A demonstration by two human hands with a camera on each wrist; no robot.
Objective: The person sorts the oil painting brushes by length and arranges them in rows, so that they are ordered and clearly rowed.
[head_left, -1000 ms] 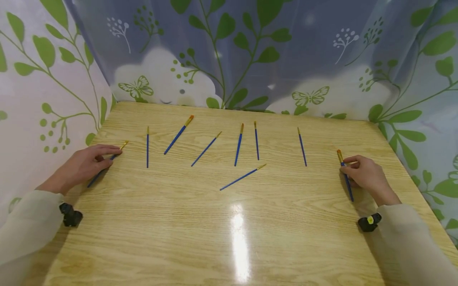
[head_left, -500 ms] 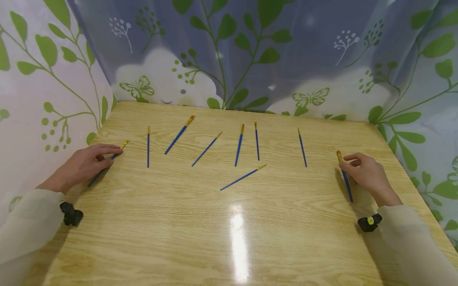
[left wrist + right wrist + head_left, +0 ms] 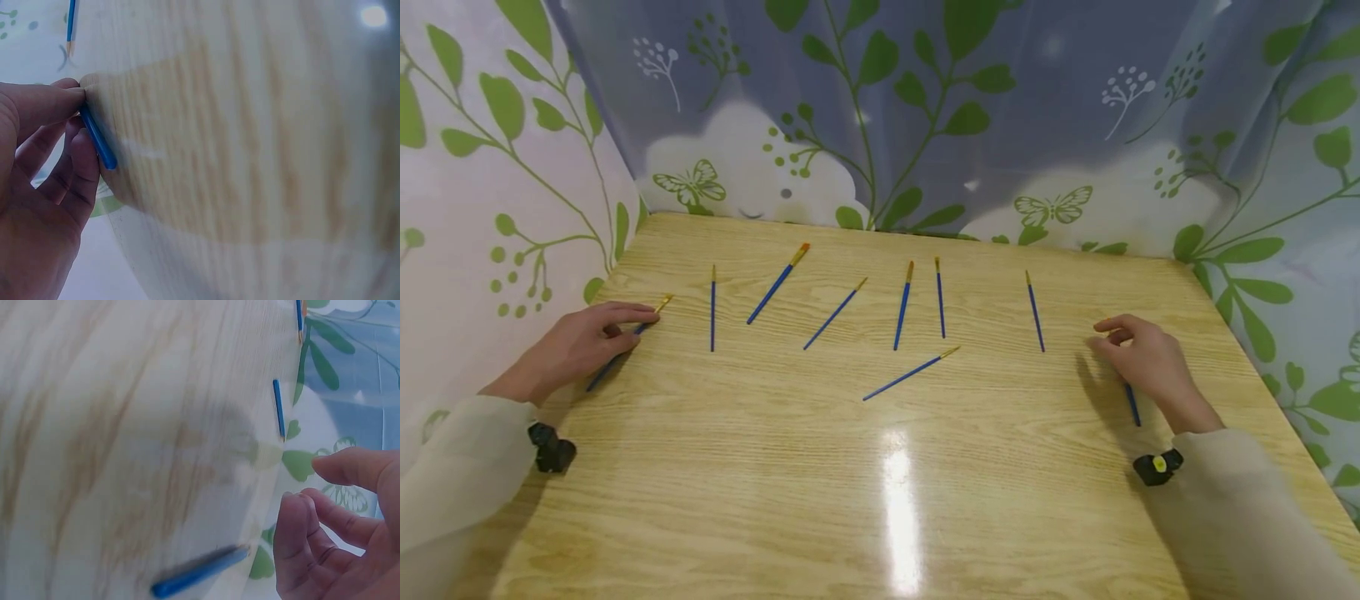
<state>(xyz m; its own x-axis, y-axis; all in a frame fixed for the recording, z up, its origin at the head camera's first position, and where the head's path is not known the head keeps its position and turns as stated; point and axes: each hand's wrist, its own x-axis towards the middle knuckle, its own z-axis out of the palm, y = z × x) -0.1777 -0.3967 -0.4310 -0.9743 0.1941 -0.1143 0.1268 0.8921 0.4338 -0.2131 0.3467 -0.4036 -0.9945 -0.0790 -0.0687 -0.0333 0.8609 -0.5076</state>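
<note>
At the table's left side my left hand (image 3: pixel 580 342) pinches a blue-handled paintbrush (image 3: pixel 613 365) between thumb and fingers. Its golden end points up and to the right. In the left wrist view, that brush's blue handle (image 3: pixel 97 137) sticks out below the fingertips. On the right my right hand (image 3: pixel 1150 358), fingers loosely bent, hovers over a thick blue paintbrush (image 3: pixel 1132 406) and hides its bristle end. In the right wrist view this brush (image 3: pixel 200 572) lies on the wood, apart from the hand (image 3: pixel 337 525), whose thumb and fingers hold nothing.
Between the hands several blue paintbrushes lie in a rough row, from a thin upright one (image 3: pixel 712 312) to another thin one (image 3: pixel 1035 312). One slanted brush (image 3: pixel 910 375) lies closer to me. Patterned curtains (image 3: pixel 985 125) border the wooden table (image 3: pixel 760 500) at the back and sides.
My right hand has let go of the thick paintbrush, leaving it on the table, and has moved slightly left and up off it. My left hand stays on its brush.
</note>
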